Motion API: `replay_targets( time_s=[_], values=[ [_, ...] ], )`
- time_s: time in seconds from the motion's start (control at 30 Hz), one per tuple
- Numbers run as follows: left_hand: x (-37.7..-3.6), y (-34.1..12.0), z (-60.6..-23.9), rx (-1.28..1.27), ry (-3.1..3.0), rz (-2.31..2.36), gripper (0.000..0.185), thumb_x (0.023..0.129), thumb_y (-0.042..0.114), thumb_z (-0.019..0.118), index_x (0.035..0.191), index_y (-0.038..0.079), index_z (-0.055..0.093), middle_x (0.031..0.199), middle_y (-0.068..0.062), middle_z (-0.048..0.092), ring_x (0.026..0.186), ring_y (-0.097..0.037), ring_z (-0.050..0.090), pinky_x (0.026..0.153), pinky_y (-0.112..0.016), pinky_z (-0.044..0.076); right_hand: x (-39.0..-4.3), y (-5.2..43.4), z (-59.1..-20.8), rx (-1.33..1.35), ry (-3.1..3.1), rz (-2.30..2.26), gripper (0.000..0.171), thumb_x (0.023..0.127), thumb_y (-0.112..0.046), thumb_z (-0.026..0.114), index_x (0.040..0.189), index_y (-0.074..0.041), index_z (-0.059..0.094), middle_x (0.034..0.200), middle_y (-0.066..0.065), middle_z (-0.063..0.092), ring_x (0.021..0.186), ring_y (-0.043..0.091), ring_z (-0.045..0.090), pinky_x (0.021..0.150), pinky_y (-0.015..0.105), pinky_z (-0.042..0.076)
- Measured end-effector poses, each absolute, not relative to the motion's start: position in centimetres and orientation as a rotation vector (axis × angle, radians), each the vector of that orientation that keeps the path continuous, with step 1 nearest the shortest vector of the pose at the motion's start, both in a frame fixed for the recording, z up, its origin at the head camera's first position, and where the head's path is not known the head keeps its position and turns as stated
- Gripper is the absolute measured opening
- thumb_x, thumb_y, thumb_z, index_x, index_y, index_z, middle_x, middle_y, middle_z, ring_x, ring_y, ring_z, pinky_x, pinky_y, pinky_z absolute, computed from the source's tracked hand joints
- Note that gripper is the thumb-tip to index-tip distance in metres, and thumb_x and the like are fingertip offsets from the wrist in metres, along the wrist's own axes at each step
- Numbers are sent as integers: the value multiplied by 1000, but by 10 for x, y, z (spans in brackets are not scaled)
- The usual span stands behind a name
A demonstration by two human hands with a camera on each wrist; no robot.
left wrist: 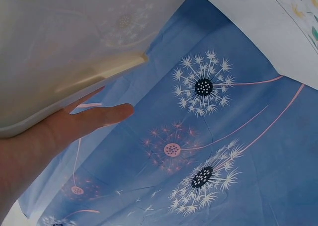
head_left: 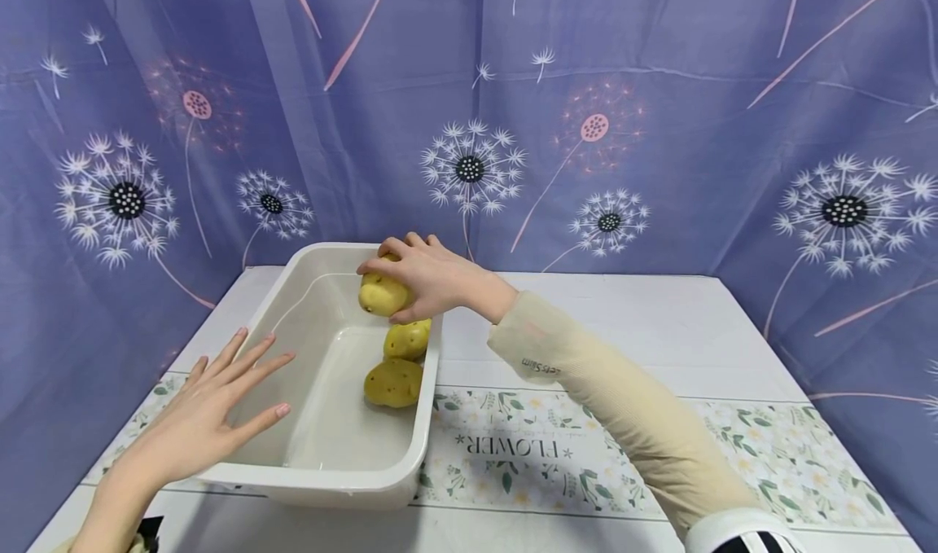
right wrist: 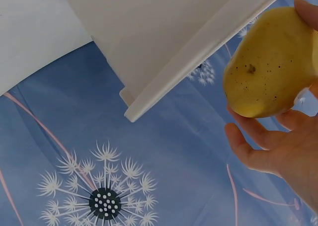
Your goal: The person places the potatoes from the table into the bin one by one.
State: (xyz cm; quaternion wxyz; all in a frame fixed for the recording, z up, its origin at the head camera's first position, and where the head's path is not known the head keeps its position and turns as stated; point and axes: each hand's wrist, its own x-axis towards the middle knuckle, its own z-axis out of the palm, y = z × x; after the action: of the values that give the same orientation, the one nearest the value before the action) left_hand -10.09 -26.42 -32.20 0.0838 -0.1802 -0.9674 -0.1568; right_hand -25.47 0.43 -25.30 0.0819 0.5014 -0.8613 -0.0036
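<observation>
My right hand (head_left: 432, 276) grips a yellow potato (head_left: 383, 295) over the far right corner of a white plastic basin (head_left: 427, 439). In the right wrist view the fingers curl round the same potato (right wrist: 271, 62), which has small dark specks and hangs beside the basin's rim. Below it, two more potatoes, a yellow one (head_left: 407, 340) and a browner one (head_left: 393, 383), lie along the basin's right wall. At the near left side, my left hand (head_left: 194, 419) spreads its fingers over the basin's rim and holds nothing; the left wrist view has its thumb (left wrist: 107, 115) extended near the rim.
The basin stands on a white table (head_left: 586, 317) with a floral strip (head_left: 608, 463) lettered FLOWER. A blue-purple curtain (head_left: 381, 154) with dandelion prints rises behind and at both sides. Tabletop extends to the basin's right.
</observation>
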Motion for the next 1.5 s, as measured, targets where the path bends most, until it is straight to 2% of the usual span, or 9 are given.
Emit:
replay_targets(
  time_s=[0.37,0.67,1.03,1.3,1.5],
  values=[
    [-102,-264,-322,-541,-2873,-464,57,85,41,56,136,30,35,146,-13,27,140,-19,-5,101,-68,-1,-256,-5,-258,1499,-2587,-70,65,71,-50,65,129,-34,41,126,-4,43,102,18,41,73,29,36],
    [-102,-264,-323,-540,-2880,-477,56,85,41,56,136,30,36,146,-13,27,140,-19,-5,101,-68,0,-255,-9,-261,1509,-2611,-82,65,71,-49,65,130,-34,40,126,-5,43,105,17,41,76,30,39],
    [-101,-264,-322,-541,-2875,-494,56,85,40,57,136,30,36,146,-12,27,140,-18,-5,101,-68,0,-253,-14,-262,1530,-2666,-127,67,73,-49,64,132,-34,36,127,-4,41,109,16,40,85,35,39],
    [-101,-264,-321,-539,-2871,-482,56,84,41,57,135,30,37,146,-12,28,140,-19,-4,101,-68,1,-253,-17,-267,1550,-2652,-137,66,73,-50,64,131,-34,38,126,-3,41,107,17,42,81,31,41],
    [-100,-264,-322,-539,-2869,-487,56,84,40,57,136,30,36,146,-12,28,140,-19,-5,101,-68,0,-253,-19,-271,1569,-2647,-138,67,72,-49,66,131,-32,40,125,-2,43,106,18,41,85,32,38]
  ],
)
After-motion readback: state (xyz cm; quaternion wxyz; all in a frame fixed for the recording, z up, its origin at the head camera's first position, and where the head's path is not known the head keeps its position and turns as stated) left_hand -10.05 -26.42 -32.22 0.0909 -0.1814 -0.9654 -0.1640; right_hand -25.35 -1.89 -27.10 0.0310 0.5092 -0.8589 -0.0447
